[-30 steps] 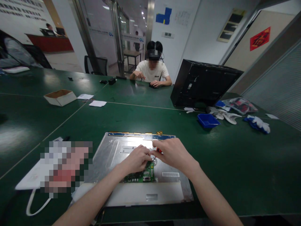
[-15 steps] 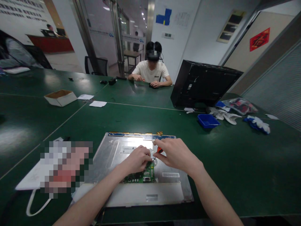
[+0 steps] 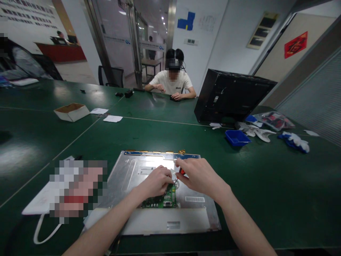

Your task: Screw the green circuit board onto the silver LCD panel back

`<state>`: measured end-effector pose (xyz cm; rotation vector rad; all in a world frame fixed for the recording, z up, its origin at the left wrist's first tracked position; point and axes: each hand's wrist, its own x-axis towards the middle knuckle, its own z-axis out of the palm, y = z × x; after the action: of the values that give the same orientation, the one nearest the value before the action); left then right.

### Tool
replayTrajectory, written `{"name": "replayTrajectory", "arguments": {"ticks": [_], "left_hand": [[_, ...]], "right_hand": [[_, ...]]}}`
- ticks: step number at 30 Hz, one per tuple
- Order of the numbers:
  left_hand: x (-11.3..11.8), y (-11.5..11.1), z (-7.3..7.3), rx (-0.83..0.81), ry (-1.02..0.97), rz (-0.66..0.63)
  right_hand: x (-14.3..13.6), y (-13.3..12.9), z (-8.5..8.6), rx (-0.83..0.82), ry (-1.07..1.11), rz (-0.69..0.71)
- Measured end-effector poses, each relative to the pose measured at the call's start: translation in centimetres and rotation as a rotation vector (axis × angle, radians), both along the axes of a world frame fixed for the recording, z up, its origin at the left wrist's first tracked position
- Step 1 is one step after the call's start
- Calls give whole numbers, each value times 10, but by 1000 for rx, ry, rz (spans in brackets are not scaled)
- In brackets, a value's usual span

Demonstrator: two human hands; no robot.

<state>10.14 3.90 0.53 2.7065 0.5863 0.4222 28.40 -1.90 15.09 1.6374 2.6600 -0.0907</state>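
Note:
A metal-backed display panel (image 3: 195, 213) lies flat on the green table, with a green circuit board (image 3: 170, 197) on its back. My right hand (image 3: 200, 173) grips a screwdriver (image 3: 182, 171) by its red and black handle. Its thin shaft slants down to the upper right corner of the board. Over the board's top edge is my left hand (image 3: 158, 180), fingers bent together close to the screwdriver's tip. Whatever is between those fingertips is too small to make out. My left hand and forearm hide part of the board.
Left of the panel lies a white bag (image 3: 39, 199), partly blurred out. A black monitor (image 3: 234, 96), a blue tray (image 3: 237, 138) and gloves (image 3: 295, 142) stand or lie at the right. An open box (image 3: 71, 113) is at the far left. A person (image 3: 173, 81) sits opposite.
The view has shifted slightly, so everything sits a little further right. Both hands keep nearly the same place on the panel, and the screwdriver stays in my right hand.

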Motion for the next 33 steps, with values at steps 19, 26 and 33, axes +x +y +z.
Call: {"name": "replayTrajectory", "arguments": {"ticks": [19,26,33], "left_hand": [[-1,0,1,22,-6,5],[0,0,3,8,-12,-10],[1,-1,3,14,-10,5]], "right_hand": [[-1,-1,-6,40,4,31],[0,-5,-3,18,54,91],[-3,-4,-4,29,47,100]]}}
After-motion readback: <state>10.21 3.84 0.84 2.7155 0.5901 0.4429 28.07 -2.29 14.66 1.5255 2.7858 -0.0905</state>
